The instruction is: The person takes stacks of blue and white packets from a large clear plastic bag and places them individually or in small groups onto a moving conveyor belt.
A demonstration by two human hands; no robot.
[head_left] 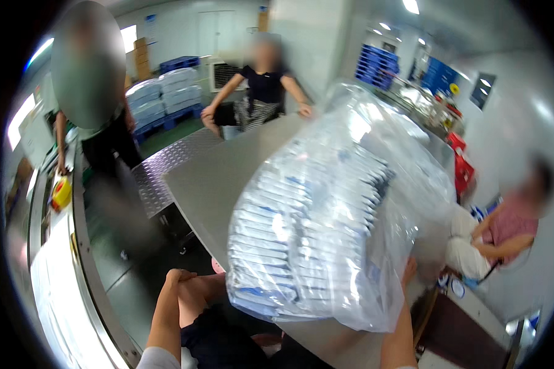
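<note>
A large clear plastic bag (400, 240) lies on the metal table in front of me. Packed inside are rows of flat white-and-blue packets (277, 246), stacked close together. The bag's loose, crumpled film spreads to the far and right sides. My left hand (181, 275) rests on my bent knee, away from the bag, with nothing visible in it. Beside the bag's right edge is my right hand (410, 269), partly covered by the film, so I cannot make out whether its fingers grip it.
The grey metal table (215, 178) runs under the bag. A conveyor (80, 246) with a yellow tape roll (61, 193) stands at left. One person stands there; others sit at the far side and at right. Wrapped stacks (166, 95) sit on blue pallets behind.
</note>
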